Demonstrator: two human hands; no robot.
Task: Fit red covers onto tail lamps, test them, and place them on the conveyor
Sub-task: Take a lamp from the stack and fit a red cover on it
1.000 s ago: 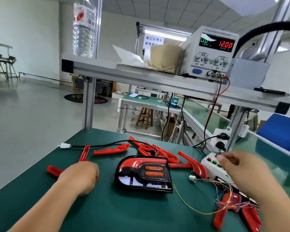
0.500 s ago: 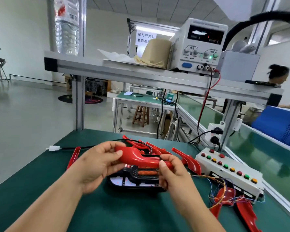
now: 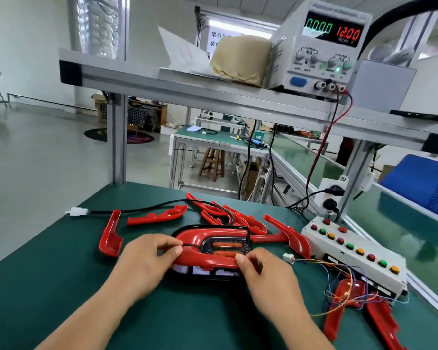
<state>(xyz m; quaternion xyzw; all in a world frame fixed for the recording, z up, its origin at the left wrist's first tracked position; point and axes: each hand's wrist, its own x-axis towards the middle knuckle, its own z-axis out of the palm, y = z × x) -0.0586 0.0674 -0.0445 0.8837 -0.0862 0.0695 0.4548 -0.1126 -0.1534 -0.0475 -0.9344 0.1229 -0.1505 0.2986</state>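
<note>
Red cover (image 3: 205, 261) lies along near edge of tail lamp (image 3: 228, 245), at centre of green counter (image 3: 61, 286) — another red piece arches over lamp's far side. Left hand (image 3: 147, 263) pinches cover's left end; right hand (image 3: 266, 276) pinches its right end — both grips closed on cover. Loose red covers (image 3: 157, 216) scattered behind and left of lamp. White button box (image 3: 352, 251) just right, coloured wires beside it. Power supply (image 3: 324, 46) on shelf above reads 12.00.
</note>
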